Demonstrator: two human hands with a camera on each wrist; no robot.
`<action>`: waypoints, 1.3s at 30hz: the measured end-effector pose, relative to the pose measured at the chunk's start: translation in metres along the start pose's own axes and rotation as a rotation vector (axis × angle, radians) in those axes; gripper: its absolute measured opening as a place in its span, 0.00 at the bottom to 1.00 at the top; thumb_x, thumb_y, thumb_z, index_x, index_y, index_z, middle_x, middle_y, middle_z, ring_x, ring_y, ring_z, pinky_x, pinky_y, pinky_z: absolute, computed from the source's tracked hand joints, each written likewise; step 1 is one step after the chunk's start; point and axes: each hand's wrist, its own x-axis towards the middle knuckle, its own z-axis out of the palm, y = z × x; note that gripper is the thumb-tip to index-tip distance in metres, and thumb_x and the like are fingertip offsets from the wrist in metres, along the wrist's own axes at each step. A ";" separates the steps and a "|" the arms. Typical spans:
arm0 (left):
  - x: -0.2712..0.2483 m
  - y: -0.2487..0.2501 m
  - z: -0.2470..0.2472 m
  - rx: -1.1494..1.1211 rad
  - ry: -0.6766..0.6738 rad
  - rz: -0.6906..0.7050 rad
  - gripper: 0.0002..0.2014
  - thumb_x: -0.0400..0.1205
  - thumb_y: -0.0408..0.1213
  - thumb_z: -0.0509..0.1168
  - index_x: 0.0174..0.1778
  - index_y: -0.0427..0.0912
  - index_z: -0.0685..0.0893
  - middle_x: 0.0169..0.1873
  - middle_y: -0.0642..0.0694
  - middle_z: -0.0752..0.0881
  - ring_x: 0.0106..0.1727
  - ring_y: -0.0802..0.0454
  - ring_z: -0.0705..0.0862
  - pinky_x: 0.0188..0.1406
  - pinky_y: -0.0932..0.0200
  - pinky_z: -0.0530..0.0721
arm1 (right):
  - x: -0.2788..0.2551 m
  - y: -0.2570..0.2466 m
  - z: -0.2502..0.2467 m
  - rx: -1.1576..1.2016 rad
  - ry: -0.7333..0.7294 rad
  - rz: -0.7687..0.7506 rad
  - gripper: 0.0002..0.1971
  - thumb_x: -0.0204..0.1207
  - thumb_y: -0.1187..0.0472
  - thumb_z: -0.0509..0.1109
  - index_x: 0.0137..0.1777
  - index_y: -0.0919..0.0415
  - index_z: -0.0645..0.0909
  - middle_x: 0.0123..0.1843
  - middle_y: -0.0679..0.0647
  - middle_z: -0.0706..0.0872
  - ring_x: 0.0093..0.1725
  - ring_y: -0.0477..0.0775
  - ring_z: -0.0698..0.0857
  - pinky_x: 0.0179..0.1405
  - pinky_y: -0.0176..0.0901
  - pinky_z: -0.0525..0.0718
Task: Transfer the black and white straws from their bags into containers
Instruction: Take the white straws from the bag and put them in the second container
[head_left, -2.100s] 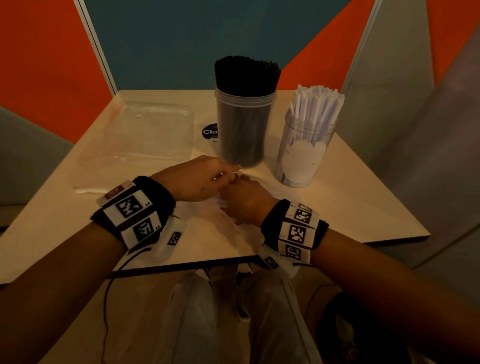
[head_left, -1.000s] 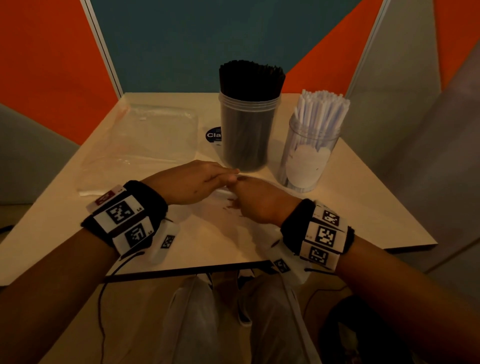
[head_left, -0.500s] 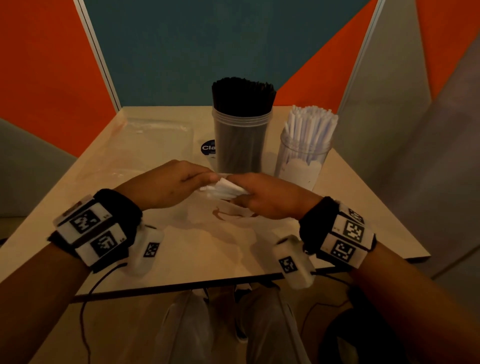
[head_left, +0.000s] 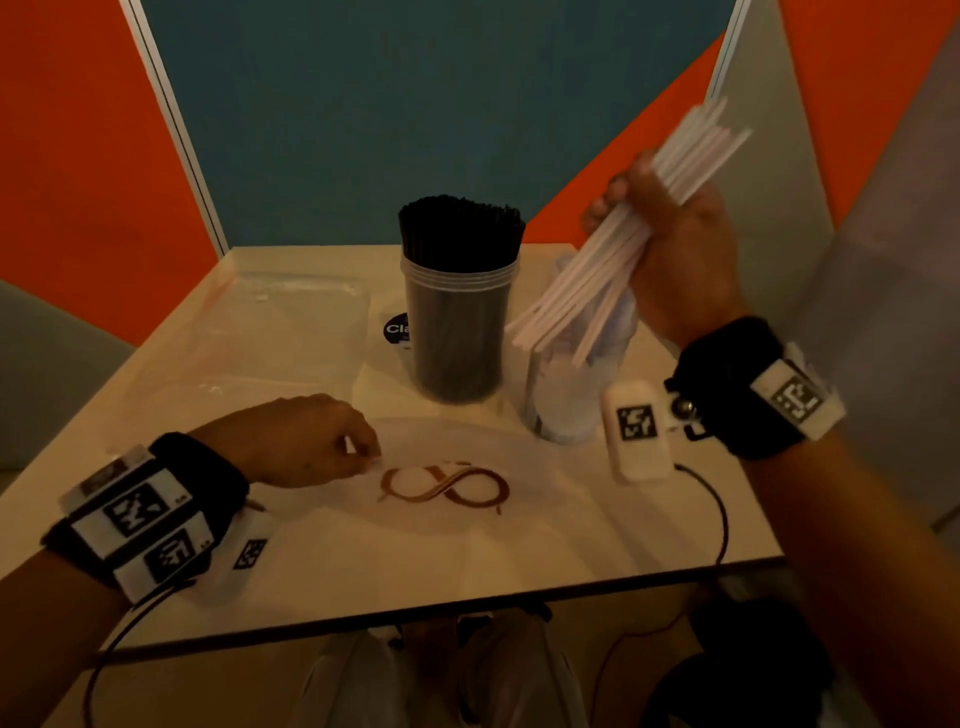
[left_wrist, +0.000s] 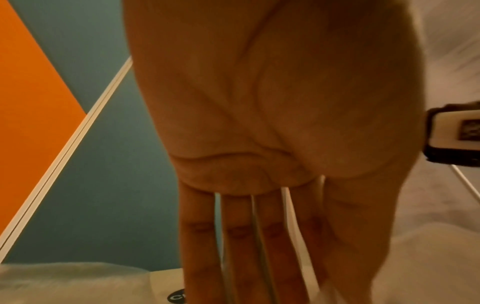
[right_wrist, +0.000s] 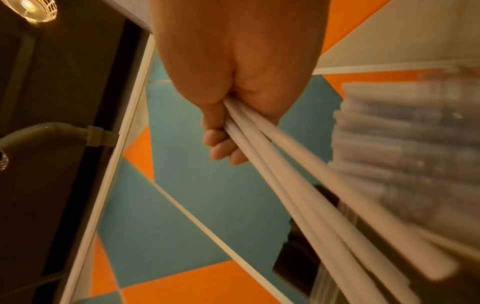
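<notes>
My right hand (head_left: 675, 228) is raised at the right and grips a bundle of white straws (head_left: 597, 275) around its middle. The bundle slants, and its lower ends hang over the clear container (head_left: 566, 410) that holds more white straws. In the right wrist view my right hand (right_wrist: 233, 98) is curled round the white straws (right_wrist: 298, 185). A clear jar packed with black straws (head_left: 460, 312) stands left of that container. My left hand (head_left: 306, 441) rests low on the table and pinches the edge of a flat clear bag with a brown logo (head_left: 447, 486).
A second flat clear bag (head_left: 280, 322) lies at the back left, with a black round sticker (head_left: 396, 328) beside the black jar. The table's front edge (head_left: 441, 608) is near my knees. Orange, teal and grey partition panels close off the back and sides.
My right hand has drawn the white straws out of the logo bag and lifted them up and right over the white-straw container. My left hand stays down on the bag, which now lies flat.
</notes>
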 end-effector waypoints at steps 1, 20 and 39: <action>0.001 -0.001 0.001 0.008 -0.040 -0.014 0.09 0.81 0.54 0.64 0.56 0.65 0.82 0.57 0.60 0.83 0.53 0.61 0.83 0.58 0.55 0.82 | 0.010 -0.003 -0.007 -0.027 0.030 -0.029 0.05 0.84 0.68 0.58 0.46 0.64 0.71 0.31 0.54 0.80 0.34 0.53 0.80 0.41 0.47 0.82; 0.123 0.130 -0.059 -0.727 0.584 0.323 0.45 0.71 0.57 0.72 0.80 0.51 0.56 0.79 0.51 0.60 0.77 0.59 0.61 0.76 0.52 0.66 | 0.041 0.028 -0.047 -0.863 -0.024 -0.072 0.09 0.83 0.57 0.64 0.52 0.65 0.76 0.38 0.40 0.79 0.35 0.30 0.78 0.37 0.25 0.74; 0.167 0.152 -0.047 -1.050 0.635 0.341 0.62 0.61 0.48 0.83 0.79 0.62 0.41 0.79 0.52 0.56 0.79 0.51 0.62 0.73 0.51 0.69 | 0.007 0.023 -0.066 -1.085 -0.219 -0.049 0.10 0.83 0.57 0.64 0.57 0.57 0.85 0.68 0.50 0.81 0.66 0.44 0.78 0.66 0.42 0.76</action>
